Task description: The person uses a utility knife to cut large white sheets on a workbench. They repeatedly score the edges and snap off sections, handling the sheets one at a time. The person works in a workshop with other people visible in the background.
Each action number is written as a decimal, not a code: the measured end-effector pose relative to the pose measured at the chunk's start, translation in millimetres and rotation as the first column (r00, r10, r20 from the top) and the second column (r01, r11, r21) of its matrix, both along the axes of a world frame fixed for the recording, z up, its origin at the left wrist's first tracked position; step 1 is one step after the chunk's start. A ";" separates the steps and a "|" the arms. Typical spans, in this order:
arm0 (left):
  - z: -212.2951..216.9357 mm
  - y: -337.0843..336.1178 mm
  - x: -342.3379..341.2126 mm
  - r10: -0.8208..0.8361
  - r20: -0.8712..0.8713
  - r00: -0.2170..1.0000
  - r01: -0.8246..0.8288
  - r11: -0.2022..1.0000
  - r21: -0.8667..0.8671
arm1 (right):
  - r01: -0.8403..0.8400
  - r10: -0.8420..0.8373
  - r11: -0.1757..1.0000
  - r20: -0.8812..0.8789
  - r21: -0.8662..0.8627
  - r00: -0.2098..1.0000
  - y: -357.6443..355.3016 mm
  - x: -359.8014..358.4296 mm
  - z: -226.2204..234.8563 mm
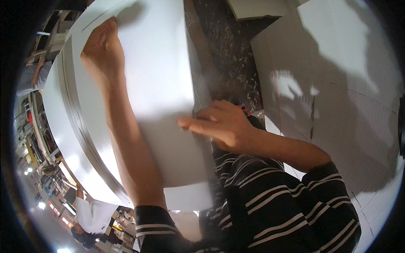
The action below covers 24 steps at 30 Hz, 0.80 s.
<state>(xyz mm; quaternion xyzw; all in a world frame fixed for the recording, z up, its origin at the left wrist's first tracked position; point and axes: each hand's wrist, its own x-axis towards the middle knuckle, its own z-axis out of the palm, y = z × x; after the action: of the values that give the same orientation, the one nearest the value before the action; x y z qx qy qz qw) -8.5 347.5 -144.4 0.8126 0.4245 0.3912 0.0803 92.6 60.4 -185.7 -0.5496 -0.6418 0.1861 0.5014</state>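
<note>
A large white cardboard sheet (160,71) lies in front of me on a stack whose layered edges (201,80) show along the right side. My left hand (101,48) rests toward the far left of the white surface. Its fingers are curled and pressed together, and whatever may be in them is hidden. At the sheet's right edge is my right hand (221,126), slightly blurred. The thumb lies on top of the sheet while the other fingers bend at the edge, their tips hidden.
To the right stands a big stack of pale cardboard (287,101), partly in shadow. Dark floor with scattered scraps (236,63) shows between the stacks. A person in white (90,215) is at lower left; another person's arm (38,69) shows at far left.
</note>
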 end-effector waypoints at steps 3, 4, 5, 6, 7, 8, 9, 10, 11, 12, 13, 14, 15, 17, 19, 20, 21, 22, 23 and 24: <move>-2.4 4.6 -4.2 -0.081 -0.014 0.997 0.082 0.994 0.074 | 0.147 -0.143 0.988 -0.077 0.053 0.987 -2.9 -6.9 3.4; -4.8 7.8 -5.7 -0.097 -0.043 0.994 0.101 0.992 0.077 | 0.178 -0.181 0.983 -0.088 -0.034 0.980 -4.5 -7.7 4.0; -8.5 11.0 -7.8 -0.083 -0.069 0.994 0.088 0.994 0.070 | 0.169 -0.169 0.986 -0.023 -0.014 0.985 -3.2 -8.5 2.8; -13.0 14.4 -10.0 -0.070 -0.106 0.992 0.078 0.994 0.075 | 0.185 -0.185 0.983 -0.013 0.002 0.983 -3.7 -9.2 2.1; -16.5 19.3 -13.2 -0.082 -0.103 0.991 0.091 0.992 0.091 | 0.197 -0.197 0.980 0.004 0.019 0.980 -3.2 -10.1 1.2; -20.1 24.7 -15.9 -0.097 -0.110 0.989 0.110 0.986 0.122 | 0.204 -0.205 0.978 0.026 0.028 0.978 -2.9 -11.1 0.2; -23.3 30.3 -18.9 -0.112 -0.118 0.987 0.129 0.980 0.151 | 0.206 -0.206 0.978 -0.027 0.026 0.978 -3.5 -12.2 0.1; -26.4 35.5 -21.5 -0.081 -0.172 0.982 0.103 0.987 0.125 | 0.208 -0.207 0.978 -0.077 0.013 0.975 -2.8 -13.7 -0.6; -29.1 41.2 -22.9 -0.053 -0.224 0.973 0.078 0.991 0.105 | 0.209 -0.207 0.978 -0.131 0.002 0.970 -2.8 -15.2 -0.3; -32.0 44.7 -23.8 -0.023 -0.274 0.961 0.049 0.995 0.086 | 0.194 -0.195 0.981 -0.224 -0.027 0.955 -2.7 -17.2 0.0; -36.3 47.5 -22.8 -0.120 -0.195 0.973 0.130 0.991 0.040 | 0.170 -0.179 0.984 -0.323 -0.056 0.929 -1.7 -19.3 0.3; -40.1 47.5 -22.1 -0.211 -0.111 0.971 0.213 0.977 0.001 | 0.151 -0.158 0.987 -0.421 -0.051 0.893 -2.1 -21.1 1.2; -43.6 46.8 -20.9 -0.298 -0.025 0.954 0.297 0.954 -0.031 | 0.161 -0.184 0.983 -0.451 -0.089 0.873 -1.0 -23.5 1.9; -48.5 40.3 -19.0 -0.459 0.155 0.875 0.471 0.880 -0.057 | 0.100 -0.176 0.983 -0.663 -0.152 0.727 -0.3 -25.7 4.2; -48.9 28.5 -20.2 -0.379 -0.155 0.912 0.409 0.852 0.326 | 0.082 -0.226 0.970 -0.715 -0.231 0.662 -0.9 -22.9 6.6; -46.6 21.5 -23.0 -0.291 -0.219 0.931 0.351 0.879 0.324 | 0.059 -0.170 0.984 -0.788 -0.169 0.592 -0.3 -20.3 7.4; -44.1 13.3 -24.7 -0.201 -0.277 0.940 0.290 0.898 0.332 | 0.055 -0.159 0.986 -0.797 -0.156 0.582 -1.2 -17.2 8.0; -39.8 6.0 -26.4 -0.103 -0.331 0.938 0.222 0.911 0.347 | 0.045 -0.134 0.990 -0.812 -0.132 0.567 -0.8 -14.0 8.0; -34.9 -0.7 -26.9 -0.069 -0.349 0.935 0.194 0.921 0.338 | 0.072 -0.138 0.990 -0.792 -0.119 0.594 -0.3 -9.0 7.3; -30.6 -8.1 -26.2 -0.037 -0.367 0.930 0.165 0.931 0.324 | 0.076 -0.133 0.991 -0.772 -0.110 0.621 1.0 -3.5 5.8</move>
<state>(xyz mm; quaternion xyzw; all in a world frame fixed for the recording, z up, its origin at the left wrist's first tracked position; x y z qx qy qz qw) -34.7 339.4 -175.0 0.8918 0.3128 0.3028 -0.1229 89.1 61.4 -179.9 -0.4681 -0.3232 0.3966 0.7205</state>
